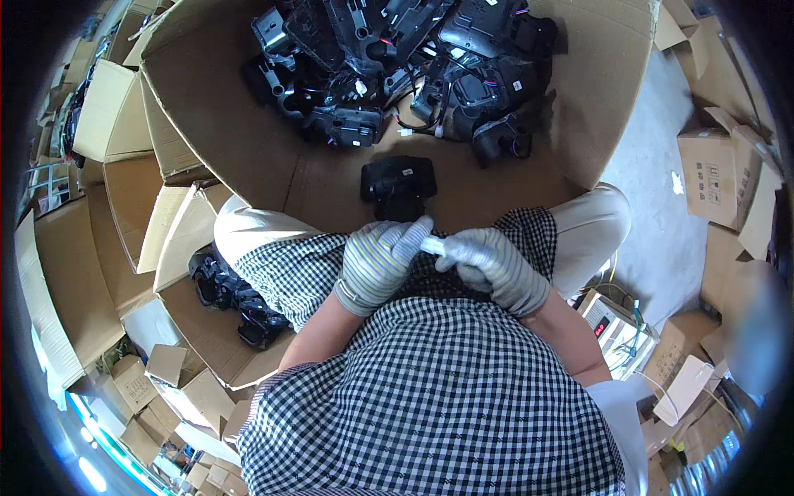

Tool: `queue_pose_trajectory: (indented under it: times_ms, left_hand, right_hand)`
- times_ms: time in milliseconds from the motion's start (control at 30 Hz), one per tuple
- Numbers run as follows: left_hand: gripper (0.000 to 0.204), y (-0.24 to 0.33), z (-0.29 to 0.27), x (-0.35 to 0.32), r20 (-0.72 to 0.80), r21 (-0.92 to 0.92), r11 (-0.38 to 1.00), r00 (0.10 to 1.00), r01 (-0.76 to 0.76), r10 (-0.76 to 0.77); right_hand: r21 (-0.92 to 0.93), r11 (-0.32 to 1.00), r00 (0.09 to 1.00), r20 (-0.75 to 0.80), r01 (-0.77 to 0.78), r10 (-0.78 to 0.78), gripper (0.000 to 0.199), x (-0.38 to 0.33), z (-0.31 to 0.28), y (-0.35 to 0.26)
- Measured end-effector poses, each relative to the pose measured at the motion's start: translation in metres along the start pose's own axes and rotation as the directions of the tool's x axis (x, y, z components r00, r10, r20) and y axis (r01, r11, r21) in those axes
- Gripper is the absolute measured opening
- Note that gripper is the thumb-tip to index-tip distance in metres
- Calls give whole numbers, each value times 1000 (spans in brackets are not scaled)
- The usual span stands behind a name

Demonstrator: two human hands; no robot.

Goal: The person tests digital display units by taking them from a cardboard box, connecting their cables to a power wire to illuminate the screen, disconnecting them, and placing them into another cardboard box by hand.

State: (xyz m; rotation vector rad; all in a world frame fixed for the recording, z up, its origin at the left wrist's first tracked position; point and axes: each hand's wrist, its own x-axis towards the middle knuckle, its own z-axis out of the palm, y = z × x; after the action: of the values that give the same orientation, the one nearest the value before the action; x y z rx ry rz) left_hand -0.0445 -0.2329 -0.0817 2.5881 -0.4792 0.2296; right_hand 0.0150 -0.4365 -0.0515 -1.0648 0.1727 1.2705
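Note:
Both my hands wear striped grey work gloves and are close together above my lap. My left hand (pixel 379 263) is closed, its fingertips pressed at one end of a small white piece (pixel 432 245). Closed around the other end is my right hand (pixel 496 266), slightly blurred. The piece is too small to name. Just beyond my left hand, a black plastic housing (pixel 399 177) lies at the near side of a large open cardboard box (pixel 248 157). Its lower end comes close to my left fingers; whether they touch cannot be made out.
Many black plastic units (pixel 356 124) with wires and white connectors are heaped at the box's far side. A smaller carton (pixel 198 318) with black parts stands left of my legs. On the right are a white instrument with a red display (pixel 608 326) and a carton (pixel 718 178).

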Motion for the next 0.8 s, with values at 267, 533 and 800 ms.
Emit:
queue_pose_trajectory:
  times_ms: [267, 533, 800]
  left_hand:
    - [27, -28, -8, -11, 173, -706, 707, 976, 28, 134]
    - [29, -57, 99, 23, 687, 354, 892, 569, 281, -452]
    - [23, -76, 67, 10, 325, -133, 801, 789, 584, -521]
  right_hand:
    - [-551, 822, 984, 169, 141, -56, 31, 16, 0, 5]
    - [-775, 556, 926, 376, 299, 26, 24, 37, 28, 9]
    - [-842, 435, 935, 356, 319, 2, 19, 36, 28, 13]
